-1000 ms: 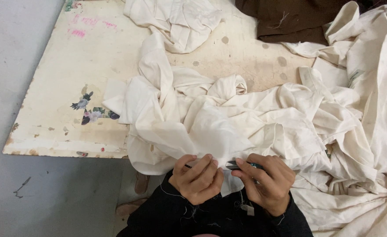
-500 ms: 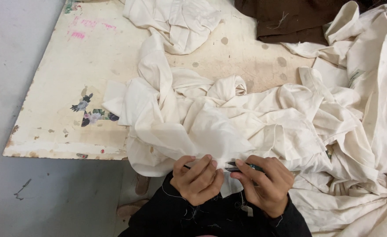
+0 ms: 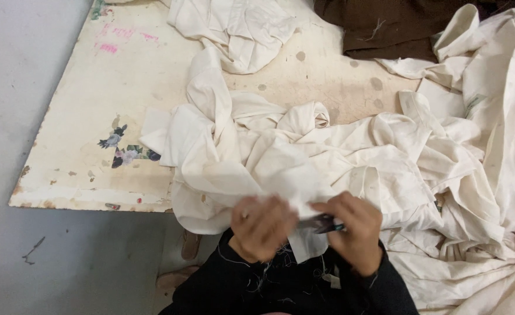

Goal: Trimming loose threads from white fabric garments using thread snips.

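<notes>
Left hand (image 3: 261, 227) pinches a fold of the cream fabric (image 3: 304, 169) at the near bench (image 3: 82, 146) edge, grip clamped on cloth; right hand (image 3: 353, 230) is clamped round small thread snips (image 3: 321, 223) w/ tips right by that fold. Risk: blades so close to bunched layers could nick the fabric or left fingertips, esp. w/ hands blurred & cloth hiding the tips.

Left hand (image 3: 262, 228): you are curling it into a loose fist, knuckles facing 12 o'clock.
Right hand (image 3: 353, 232): you are keeping its fingers bent, pinching toward 9 o'clock.
Sleeves: black, both meeting at 6 o'clock.
</notes>
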